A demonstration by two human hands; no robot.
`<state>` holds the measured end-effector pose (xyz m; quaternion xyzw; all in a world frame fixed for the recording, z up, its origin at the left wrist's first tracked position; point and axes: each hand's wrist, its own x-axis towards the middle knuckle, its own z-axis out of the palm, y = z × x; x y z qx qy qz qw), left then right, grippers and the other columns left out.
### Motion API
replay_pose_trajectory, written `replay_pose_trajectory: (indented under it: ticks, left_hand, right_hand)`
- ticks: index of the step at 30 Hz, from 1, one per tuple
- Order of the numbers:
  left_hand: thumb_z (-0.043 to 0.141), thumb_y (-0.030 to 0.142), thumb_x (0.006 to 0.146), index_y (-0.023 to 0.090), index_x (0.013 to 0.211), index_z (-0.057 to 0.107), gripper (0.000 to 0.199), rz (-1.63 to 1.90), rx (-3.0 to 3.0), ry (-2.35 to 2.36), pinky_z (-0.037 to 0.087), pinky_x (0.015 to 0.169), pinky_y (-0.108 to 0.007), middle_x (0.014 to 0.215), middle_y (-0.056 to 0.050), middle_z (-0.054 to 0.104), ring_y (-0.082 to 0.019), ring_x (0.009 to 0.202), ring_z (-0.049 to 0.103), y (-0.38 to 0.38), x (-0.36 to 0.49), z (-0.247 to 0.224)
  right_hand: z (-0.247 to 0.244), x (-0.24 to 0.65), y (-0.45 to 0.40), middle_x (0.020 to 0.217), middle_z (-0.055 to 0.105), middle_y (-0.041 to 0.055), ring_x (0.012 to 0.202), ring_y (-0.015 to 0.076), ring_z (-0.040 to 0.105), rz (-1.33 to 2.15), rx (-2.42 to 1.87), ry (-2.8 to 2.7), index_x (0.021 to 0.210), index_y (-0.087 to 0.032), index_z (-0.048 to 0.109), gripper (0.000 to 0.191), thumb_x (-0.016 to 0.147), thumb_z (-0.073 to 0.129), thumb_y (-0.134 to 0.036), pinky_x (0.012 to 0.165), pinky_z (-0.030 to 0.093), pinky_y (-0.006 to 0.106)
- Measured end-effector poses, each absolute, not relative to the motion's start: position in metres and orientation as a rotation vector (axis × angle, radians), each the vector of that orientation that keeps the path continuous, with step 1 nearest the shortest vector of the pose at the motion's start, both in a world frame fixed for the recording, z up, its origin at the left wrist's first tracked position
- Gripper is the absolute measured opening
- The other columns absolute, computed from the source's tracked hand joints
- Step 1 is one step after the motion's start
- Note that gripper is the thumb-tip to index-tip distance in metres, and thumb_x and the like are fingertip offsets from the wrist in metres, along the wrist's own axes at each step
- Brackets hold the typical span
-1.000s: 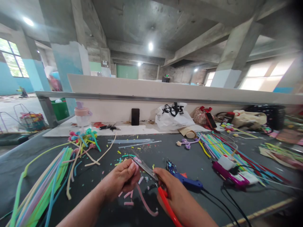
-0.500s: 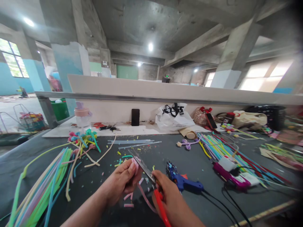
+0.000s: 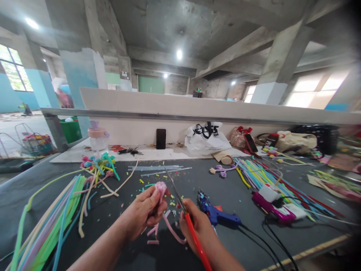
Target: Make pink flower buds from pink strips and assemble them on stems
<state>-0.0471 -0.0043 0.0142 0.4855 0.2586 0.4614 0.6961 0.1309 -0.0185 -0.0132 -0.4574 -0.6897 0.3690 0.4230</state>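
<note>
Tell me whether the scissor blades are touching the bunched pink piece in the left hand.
Apart. The head view shows a strip of dark table between the scissor blades and the bunched pink piece pinched in the left hand.

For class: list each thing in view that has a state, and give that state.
Pink piece: bunched at top, gripped by the left hand
Red-handled scissors: held in the right hand; blade opening unclear
Blue glue gun: lying down, unheld
Central phone: propped upright, dark
Bottle: upright, lidded
Ceiling light: lit
</note>
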Motion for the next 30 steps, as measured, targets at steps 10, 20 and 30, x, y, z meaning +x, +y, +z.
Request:
replay_pose_trajectory:
  ticks: [10, 20, 30]
  left_hand:
    - [0.052, 0.043, 0.084, 0.016, 0.092, 0.053, 0.028, 1.037, 1.146, 0.686, 0.021, 0.028, -0.012, 0.066, -0.001, 0.062, -0.002, 0.031, 0.04, 0.001, -0.044, 0.011]
    - [0.059, 0.034, 0.081, 0.017, 0.09, 0.05, 0.021, 1.086, 1.112, 0.592, 0.027, 0.029, -0.009, 0.062, 0.001, 0.061, -0.001, 0.033, 0.041, -0.001, -0.044, 0.01]
    - [0.048, 0.037, 0.087, 0.018, 0.116, 0.047, 0.034, 1.06, 1.015, 0.477, 0.044, 0.033, -0.015, 0.079, -0.005, 0.062, -0.013, 0.053, 0.064, -0.006, -0.045, 0.018]
  right_hand:
    - [-0.01, 0.14, -0.015, 0.054, 0.043, -0.0091, 0.034, 0.0037, 0.032, 1.374, -0.989, -1.503, 0.096, -0.022, 0.046, 0.034, 0.078, 0.056, -0.048, 0.034, 0.029, 0.016]
    - [-0.006, 0.135, -0.021, 0.047, 0.041, -0.0105, 0.034, 0.0048, 0.034, 1.505, -0.862, -1.521, 0.096, -0.02, 0.045, 0.036, 0.079, 0.057, -0.049, 0.035, 0.033, 0.017]
    - [0.0, 0.133, -0.027, 0.046, 0.038, -0.0111, 0.034, 0.0051, 0.031, 1.448, -0.965, -1.521, 0.099, -0.02, 0.047, 0.037, 0.079, 0.054, -0.05, 0.036, 0.031, 0.017]
